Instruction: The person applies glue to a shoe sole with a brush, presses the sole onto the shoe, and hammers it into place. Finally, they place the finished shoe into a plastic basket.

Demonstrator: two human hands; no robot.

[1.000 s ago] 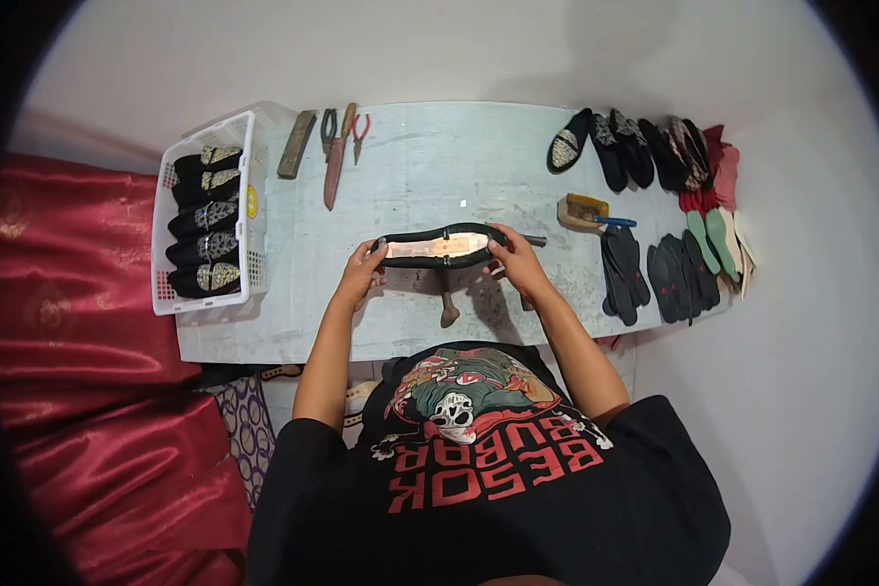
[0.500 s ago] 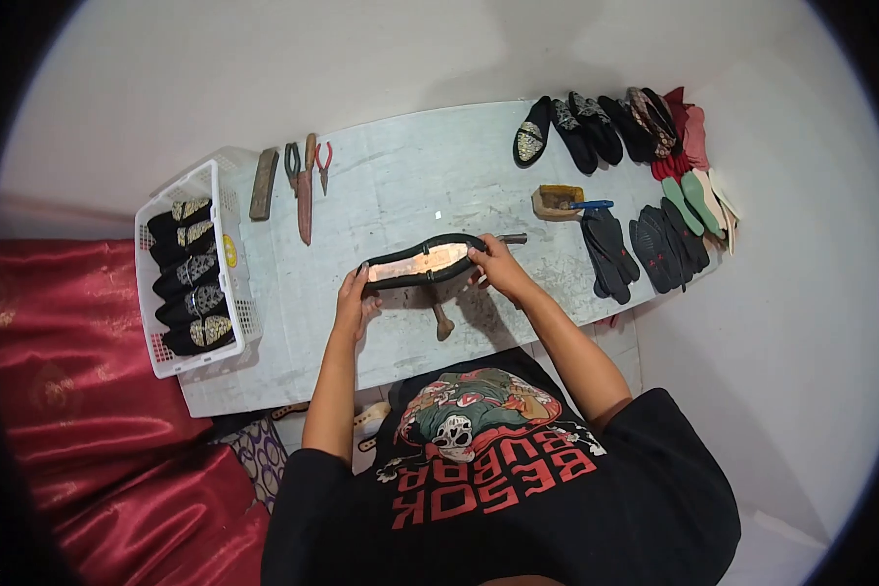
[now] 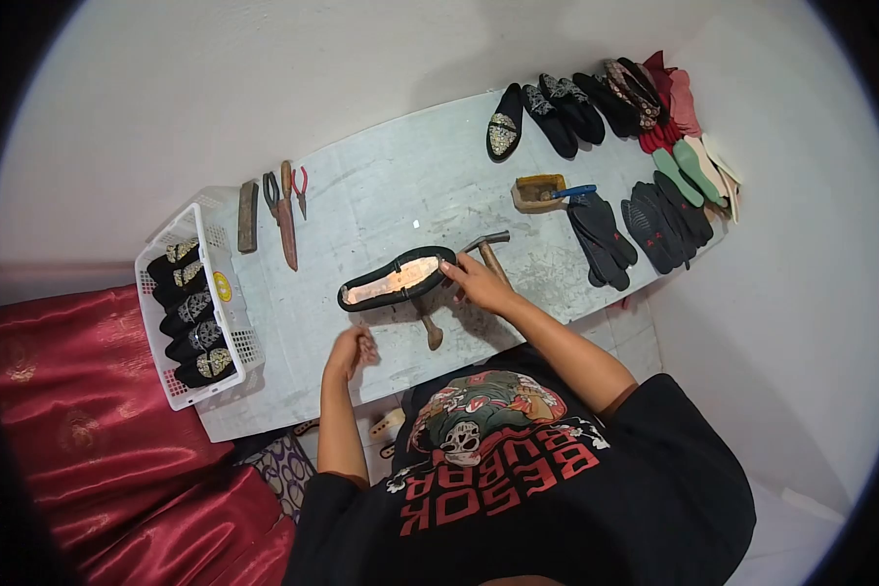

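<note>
A black shoe upper (image 3: 348, 298) with a pale, shiny insole (image 3: 397, 280) showing lies sole side up over the middle of the table. My right hand (image 3: 477, 284) pinches its right end, thumb on the rim. My left hand (image 3: 350, 354) is off the shoe, just below its left end, fingers loosely curled and apart with nothing visible in them. A hammer (image 3: 490, 256) lies just beyond my right hand, its handle partly hidden by it. Under the shoe, a tool with a rounded end (image 3: 434, 338) sticks out toward me; its other part is hidden.
A white basket (image 3: 249, 342) of decorated black shoes stands at left. Near it lie a dark bar (image 3: 248, 217), a knife (image 3: 288, 239) and red-handled pliers (image 3: 301, 190). At right are a glue box (image 3: 527, 203) with a blue-handled brush (image 3: 574, 191), dark soles (image 3: 596, 239) and finished shoes (image 3: 505, 122).
My left hand has let go of the shoe's left end and dropped toward me. My right hand still grips the right end. The view has shifted slightly.
</note>
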